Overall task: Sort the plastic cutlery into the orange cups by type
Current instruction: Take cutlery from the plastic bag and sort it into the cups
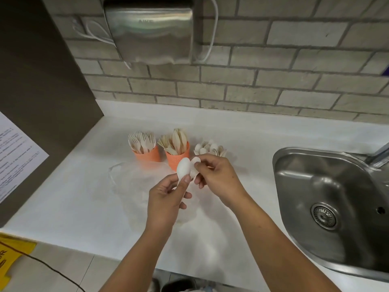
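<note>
White counter point(73, 197), both hands on spoons point(183, 165), open room leftward

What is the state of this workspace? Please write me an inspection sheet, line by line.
Surface: white counter, with a steel sink set in at the right.
Job's things: fork cup, orange; knife cup, orange; spoon bunch at the right, its cup hidden behind the hand.
Clutter: clear plastic bag lying flat on the counter.
Hands: left hand pinches a white spoon; right hand pinches a second spoon beside it.
Cables: white cord by the hand dryer; black cable on the floor.
Surroundings: brick wall, printed notice at left, yellow sign.
</note>
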`<action>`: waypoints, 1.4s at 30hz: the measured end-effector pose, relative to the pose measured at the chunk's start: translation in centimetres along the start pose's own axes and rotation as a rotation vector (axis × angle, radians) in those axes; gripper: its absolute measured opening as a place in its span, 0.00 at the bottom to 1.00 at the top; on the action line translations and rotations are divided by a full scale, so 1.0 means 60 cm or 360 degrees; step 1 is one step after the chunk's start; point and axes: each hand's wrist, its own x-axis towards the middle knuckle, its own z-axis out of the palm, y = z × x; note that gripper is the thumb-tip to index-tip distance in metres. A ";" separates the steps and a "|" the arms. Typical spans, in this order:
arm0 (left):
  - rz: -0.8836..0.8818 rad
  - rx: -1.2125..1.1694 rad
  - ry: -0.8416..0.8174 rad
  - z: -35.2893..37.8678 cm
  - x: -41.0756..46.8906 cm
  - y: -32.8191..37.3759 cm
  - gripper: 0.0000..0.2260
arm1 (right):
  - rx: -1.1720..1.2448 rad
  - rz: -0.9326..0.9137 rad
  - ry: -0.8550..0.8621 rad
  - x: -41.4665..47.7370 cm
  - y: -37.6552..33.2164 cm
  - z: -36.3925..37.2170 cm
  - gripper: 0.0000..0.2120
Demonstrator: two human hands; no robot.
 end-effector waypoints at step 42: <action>0.0073 0.0032 -0.0122 -0.023 0.067 0.016 0.09 | -0.0032 -0.0384 0.0613 0.042 -0.019 0.004 0.11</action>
